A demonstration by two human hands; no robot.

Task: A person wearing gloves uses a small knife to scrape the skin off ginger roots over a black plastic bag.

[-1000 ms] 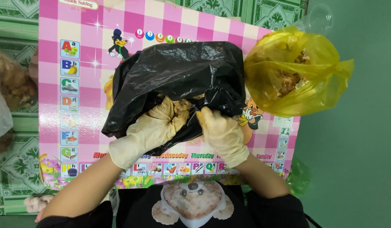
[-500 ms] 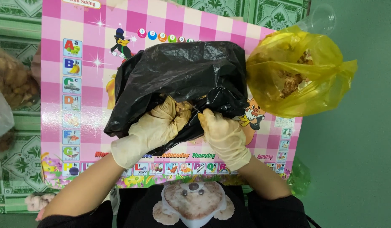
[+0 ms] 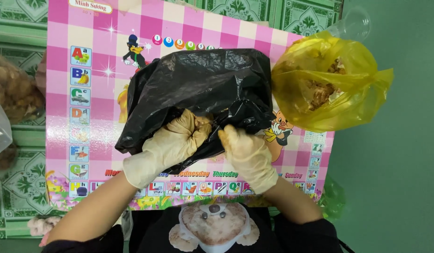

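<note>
From where I watch, very little has moved over the last second: both gloved hands sat at the near edge of the black bag (image 3: 205, 91) then and sit there now, with only a slight shift in framing, so I judge the work at the bag's mouth is ongoing rather than finished. The left hand (image 3: 172, 143) is curled into a loose fist, its fingers (image 3: 198, 129) pressed together and bunching the black plastic at the opening — the glove looks stained brownish at the tips. The right hand (image 3: 247, 152) lies just beside it, its fingers (image 3: 226, 136) also closed and pinching a fold of the same edge; I cannot tell what, if anything, is inside the bag. The black bag lies in the middle of a pink chequered mat (image 3: 62, 47) printed with letters and cartoon animals, bulging and crumpled, its far side well beyond the hands. To the right, touching the mat's edge, sits a yellow bag (image 3: 357, 98), open at the top with brownish crumbly stuff visible inside, and a clear plastic cup (image 3: 352, 23) lies just beyond it. At the far left edge there is a clear bag (image 3: 13, 91) of brown lumps, partly cut off. The mat lies on a floor of green patterned tiles (image 3: 20, 197) — the right side is plain green floor (image 3: 399, 187).
</note>
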